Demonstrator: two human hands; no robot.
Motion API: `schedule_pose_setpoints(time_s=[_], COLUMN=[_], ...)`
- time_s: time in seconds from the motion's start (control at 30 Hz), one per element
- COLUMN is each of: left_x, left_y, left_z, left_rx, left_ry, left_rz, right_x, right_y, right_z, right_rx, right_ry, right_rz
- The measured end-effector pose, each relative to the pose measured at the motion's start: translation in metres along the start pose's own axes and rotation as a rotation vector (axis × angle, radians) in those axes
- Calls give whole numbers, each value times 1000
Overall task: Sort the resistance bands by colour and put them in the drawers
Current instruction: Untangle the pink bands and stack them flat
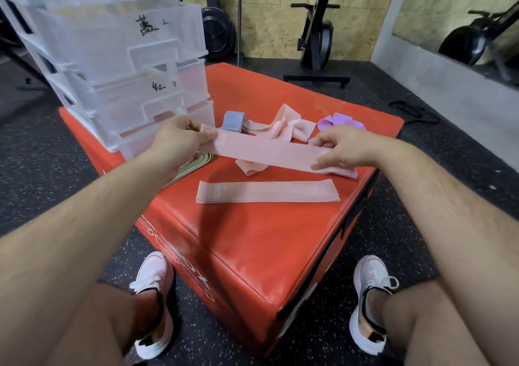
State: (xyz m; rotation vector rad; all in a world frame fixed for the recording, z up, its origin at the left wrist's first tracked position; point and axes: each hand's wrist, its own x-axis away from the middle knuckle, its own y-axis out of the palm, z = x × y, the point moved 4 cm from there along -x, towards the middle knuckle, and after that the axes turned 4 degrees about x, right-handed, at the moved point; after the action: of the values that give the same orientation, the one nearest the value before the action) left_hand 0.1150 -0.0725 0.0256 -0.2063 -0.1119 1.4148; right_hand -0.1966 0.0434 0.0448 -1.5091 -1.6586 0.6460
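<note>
A clear plastic drawer unit (118, 65) stands at the left rear of the red padded box (252, 239), its drawers pulled partly out. The left hand (179, 141) pinches one end of a pink band (264, 152), stretched flat above the box; green bands (193, 166) lie beneath that wrist. Behind are a blue band (233, 120), crumpled peach bands (283, 125) and a purple band (339, 121). A second pink band (266, 192) lies flat in front. The right hand (345, 149) grips the held band's other end.
</note>
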Motion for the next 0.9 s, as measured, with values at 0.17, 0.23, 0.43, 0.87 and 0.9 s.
schedule_pose_setpoints(time_s=[0.17,0.23,0.43,0.87,0.9], left_x=[1,4,16,28,29], left_y=[-12,-12,-6,-4,-3], left_z=[-20,-35,-61,-70,-69], left_rx=[-33,-67,-228,-581,-617], left_ry=[-77,-150,-227,11,28], left_rz=[-16,-58,-90,-16,-32], right_x=[11,12,12,11,11], right_y=[-11,-7,19,38,39], right_z=[36,48,63,60,60], right_rx=[-129,-215,-217,65,83], right_ry=[48,86,149,119,118], right_rz=[40,57,59,74,76])
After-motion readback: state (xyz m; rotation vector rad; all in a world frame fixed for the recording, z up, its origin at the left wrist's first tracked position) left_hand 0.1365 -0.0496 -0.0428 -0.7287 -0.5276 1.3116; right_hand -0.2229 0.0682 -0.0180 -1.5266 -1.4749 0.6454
